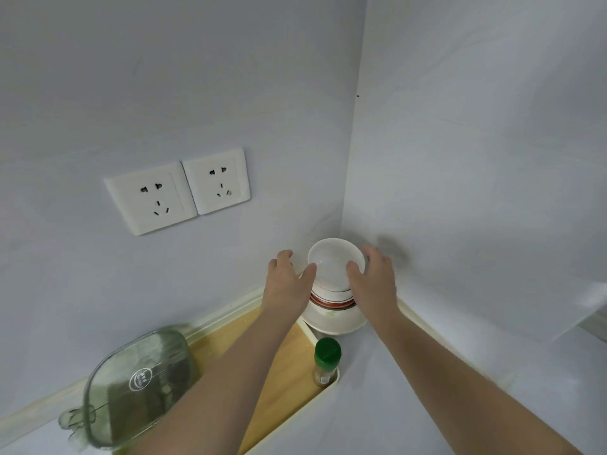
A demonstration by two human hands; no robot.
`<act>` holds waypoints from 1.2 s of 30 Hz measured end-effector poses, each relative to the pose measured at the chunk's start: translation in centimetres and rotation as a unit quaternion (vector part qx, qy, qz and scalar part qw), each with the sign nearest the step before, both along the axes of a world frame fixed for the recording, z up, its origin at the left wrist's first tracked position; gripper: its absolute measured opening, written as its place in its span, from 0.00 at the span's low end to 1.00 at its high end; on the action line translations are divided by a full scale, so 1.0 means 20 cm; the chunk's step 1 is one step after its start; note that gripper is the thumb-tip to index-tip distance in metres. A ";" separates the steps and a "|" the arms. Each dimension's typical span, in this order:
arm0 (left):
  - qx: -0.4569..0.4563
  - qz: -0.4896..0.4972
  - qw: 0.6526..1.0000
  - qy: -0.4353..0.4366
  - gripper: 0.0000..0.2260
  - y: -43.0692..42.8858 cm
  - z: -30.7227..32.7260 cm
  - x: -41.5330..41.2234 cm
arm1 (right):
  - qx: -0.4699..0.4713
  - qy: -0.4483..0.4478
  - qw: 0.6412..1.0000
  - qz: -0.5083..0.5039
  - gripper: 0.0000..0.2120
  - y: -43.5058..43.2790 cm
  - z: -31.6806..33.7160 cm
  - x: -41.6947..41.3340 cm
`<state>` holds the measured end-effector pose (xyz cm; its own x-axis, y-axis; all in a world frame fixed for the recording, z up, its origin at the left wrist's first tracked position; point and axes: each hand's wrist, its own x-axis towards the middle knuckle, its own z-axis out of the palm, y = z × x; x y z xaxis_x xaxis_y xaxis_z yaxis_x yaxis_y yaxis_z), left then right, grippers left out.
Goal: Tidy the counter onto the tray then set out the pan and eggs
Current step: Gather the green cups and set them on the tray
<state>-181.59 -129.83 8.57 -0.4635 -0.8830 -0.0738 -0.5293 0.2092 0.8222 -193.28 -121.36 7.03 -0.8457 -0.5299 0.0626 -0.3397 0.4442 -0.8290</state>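
A stack of white bowls (335, 305) stands in the counter's far corner, the top one plain white (335, 261), a red-striped one under it. My left hand (287, 280) and my right hand (372, 277) flank the stack with fingers spread, thumbs at the top bowl's rim; whether they grip it is unclear. A wooden tray (279, 366) with a pale rim lies to the left. On it stand a green-capped spice jar (326, 361) and a clear green glass container (134, 385).
Two white wall sockets (177, 190) sit on the back wall above the tray. The walls meet right behind the bowls. The pale counter (394, 389) extends to the right of the tray. A blurred white object (591, 303) shows at the right edge.
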 end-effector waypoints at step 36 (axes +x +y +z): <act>-0.175 0.363 0.876 0.264 0.09 2.02 0.59 3.42 | -0.205 -0.217 0.844 0.446 0.10 1.51 0.68 3.29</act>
<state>-113.14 -89.35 20.37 0.3412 -0.8851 0.3166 -0.1935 0.2634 0.9451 -127.57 -91.12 20.69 -0.1134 -0.9767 0.1822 -0.0122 -0.1820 -0.9832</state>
